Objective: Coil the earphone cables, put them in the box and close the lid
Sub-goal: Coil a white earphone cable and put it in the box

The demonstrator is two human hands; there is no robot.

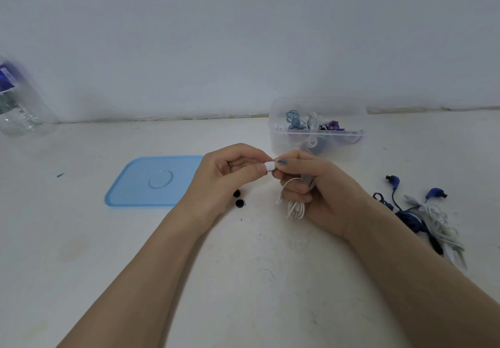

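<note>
1. Two bare forearms reaching in from the near edge, meeting over the middle of the white table [243,280].
2. Right hand [319,185]: fingers curled tight round a coiled white earphone cable [296,207], loops and metal plug hanging below the fist, thumb up at the top.
3. Left hand [230,174]: thumb and forefinger pinching a small white end piece [269,165] of that same cable, pressed against the right thumb tip.
4. Step in hand, by judgement: finishing the coil and tucking or seating its last end. Best done with the right grip kept firm so the loops do not spring apart, the loose end drawn snug round the bundle, no sharp kink near the plug.
5. Just behind the hands: clear rectangular plastic box [318,128], open, already holding several coiled earphones in light blue, white and purple.
6. Left of the hands: light blue flat plastic lid [151,181], lying on the table, well apart from the box, not yet fitted.
7. Beside the left wrist: two small black ear tips [238,198] loose on the table.
8. Right of the right hand: tangled dark blue and white earphones [422,217], uncoiled, still to be done.
9. Far left edge: clear plastic bottle [19,104], blurred.
</note>
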